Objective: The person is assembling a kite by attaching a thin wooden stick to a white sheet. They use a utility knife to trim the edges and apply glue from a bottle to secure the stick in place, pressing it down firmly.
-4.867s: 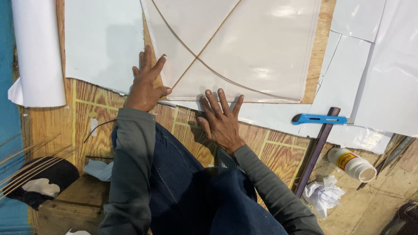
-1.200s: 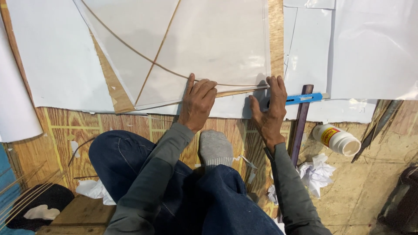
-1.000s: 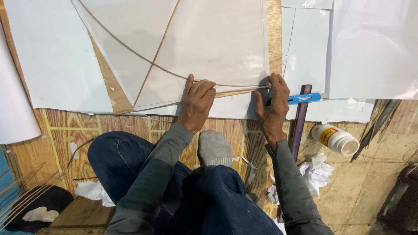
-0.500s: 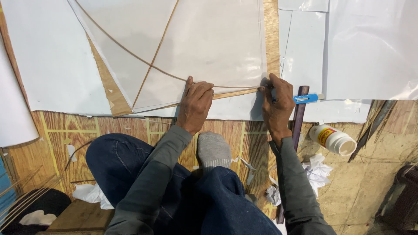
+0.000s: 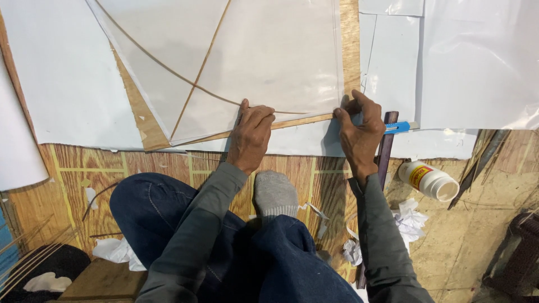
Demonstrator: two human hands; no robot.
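Now my right hand [image 5: 359, 134] has slid a little further left than it sat a second ago, off the blue-handled cutter [image 5: 400, 127] and onto the lower right corner of the kite sheet [image 5: 269, 62], so the cutter lies free again across the dark wooden ruler [image 5: 386, 148]. That shift tells me the work has gone from reaching near the tool to pinching the paper edge itself. My right hand is loosely curled, thumb and forefinger closed on the corner where the translucent sheet ends, the other fingers bent and resting on the white paper [image 5: 297, 140] below; whether I truly grip the edge or only press it, I cannot tell. My left hand [image 5: 250, 134] has hardly moved: it lies palm down, fingers bent and together, pressing the thin bamboo stick [image 5: 303, 119] that runs along the sheet's bottom edge, holding nothing. The kite sheet lies flat on the wooden floor [image 5: 163, 168] ahead of my knees, its curved bow stick [image 5: 168, 73] and straight spine [image 5: 202, 73] crossing above my left hand. A white glue bottle [image 5: 429, 180] lies on its side to my right, well apart from both hands, beside crumpled paper scraps [image 5: 410, 216].
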